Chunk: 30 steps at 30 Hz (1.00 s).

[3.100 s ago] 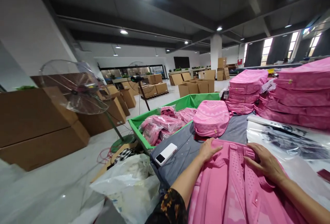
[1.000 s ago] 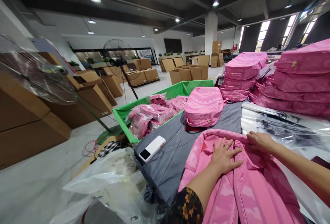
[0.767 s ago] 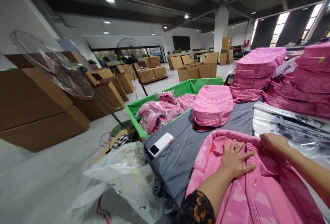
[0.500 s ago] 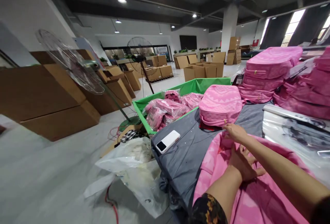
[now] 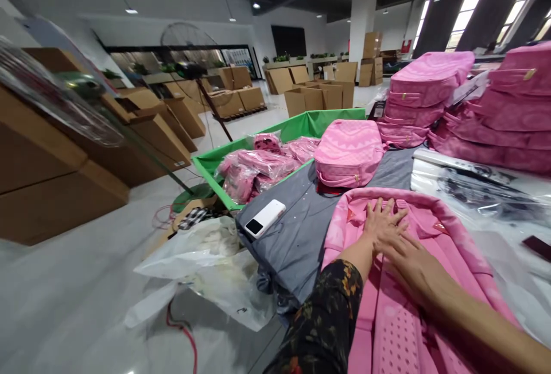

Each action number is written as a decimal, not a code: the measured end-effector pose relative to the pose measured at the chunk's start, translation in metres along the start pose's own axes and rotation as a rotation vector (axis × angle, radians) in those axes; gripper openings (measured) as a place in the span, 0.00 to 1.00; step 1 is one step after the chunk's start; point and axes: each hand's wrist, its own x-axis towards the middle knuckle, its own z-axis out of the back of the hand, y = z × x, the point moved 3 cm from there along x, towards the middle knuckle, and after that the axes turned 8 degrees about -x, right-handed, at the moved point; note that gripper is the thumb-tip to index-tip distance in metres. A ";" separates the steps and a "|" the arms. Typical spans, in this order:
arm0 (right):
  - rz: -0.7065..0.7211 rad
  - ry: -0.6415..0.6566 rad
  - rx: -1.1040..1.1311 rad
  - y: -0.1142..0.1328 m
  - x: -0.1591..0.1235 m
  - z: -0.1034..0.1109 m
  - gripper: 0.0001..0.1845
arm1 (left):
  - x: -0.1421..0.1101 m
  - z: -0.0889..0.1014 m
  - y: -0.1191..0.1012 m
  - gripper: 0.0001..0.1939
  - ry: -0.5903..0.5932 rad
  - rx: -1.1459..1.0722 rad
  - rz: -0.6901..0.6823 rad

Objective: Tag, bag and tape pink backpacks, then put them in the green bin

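Note:
A large pink backpack [image 5: 400, 328] lies with its shoulder straps and perforated back panel facing up. Flat on its upper part rests my left hand [image 5: 379, 226], fingers spread, gripping nothing. My right hand [image 5: 408, 259] lies partly across the left one, its fingers stretched out and its palm over the straps. Just beyond the pack's top edge is a smaller pink backpack [image 5: 350, 153], with a bit of red showing under it. Farther right rise stacked pink backpacks [image 5: 424, 90].
Grey cloth covers the table [image 5: 297, 230], with a white phone-like device [image 5: 264, 218] near its left edge. A green bin [image 5: 331, 121] holds bagged pink goods [image 5: 262, 167]. Clear plastic bags [image 5: 486, 196] lie at right. Fans, cartons [image 5: 155, 139] and a white sack [image 5: 210, 265] stand left.
My right hand has come back from the pack's far edge onto my left hand. The backpack's top now lies flatter, straps showing. The view has shifted right and down.

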 end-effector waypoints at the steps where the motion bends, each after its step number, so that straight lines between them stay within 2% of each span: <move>1: 0.046 -0.033 0.015 0.004 -0.025 0.005 0.21 | 0.000 0.004 -0.001 0.26 -0.013 -0.018 -0.026; 3: -0.002 -0.051 0.010 0.006 -0.059 0.004 0.23 | -0.002 0.016 -0.007 0.25 -0.047 -0.048 -0.096; 6: -0.142 -0.060 0.051 0.003 -0.068 -0.012 0.26 | -0.017 0.035 -0.023 0.21 -0.020 -0.123 -0.226; 8: -0.196 -0.065 0.127 0.003 -0.062 -0.023 0.25 | -0.044 0.040 -0.039 0.20 0.156 -0.208 -0.354; 11: -0.253 -0.075 0.222 0.007 -0.055 -0.029 0.24 | -0.105 0.035 -0.057 0.23 0.483 -0.291 -0.504; 14: -0.324 -0.075 0.291 0.008 -0.056 -0.029 0.25 | -0.155 0.023 -0.065 0.23 0.620 -0.308 -0.527; 16: -0.381 -0.087 0.340 0.004 -0.056 -0.028 0.25 | -0.170 0.013 -0.069 0.18 0.691 -0.334 -0.567; 19: -0.511 -0.143 0.419 -0.006 -0.055 -0.019 0.28 | -0.173 0.003 -0.075 0.13 0.691 -0.274 -0.775; 22: -0.584 -0.240 0.464 -0.008 -0.061 0.009 0.29 | -0.170 0.002 -0.076 0.13 0.549 -0.116 -0.933; 23: -0.543 -0.265 0.469 -0.003 -0.064 0.023 0.27 | -0.170 0.003 -0.075 0.13 0.516 -0.081 -0.928; 24: -0.427 -0.263 0.475 0.006 -0.067 0.037 0.23 | -0.170 0.005 -0.074 0.14 0.498 -0.052 -0.912; 26: 0.003 -0.165 0.479 0.035 -0.076 0.061 0.16 | -0.172 0.012 -0.073 0.14 0.485 0.000 -0.884; 28: 0.478 0.020 0.449 0.068 -0.089 0.070 0.11 | -0.174 0.021 -0.068 0.16 0.427 0.057 -0.805; 29: 0.629 0.106 0.424 0.080 -0.096 0.069 0.10 | -0.175 0.026 -0.065 0.19 0.369 0.081 -0.719; 30: 0.698 0.169 0.403 0.089 -0.100 0.064 0.09 | -0.176 0.029 -0.060 0.24 0.306 0.098 -0.608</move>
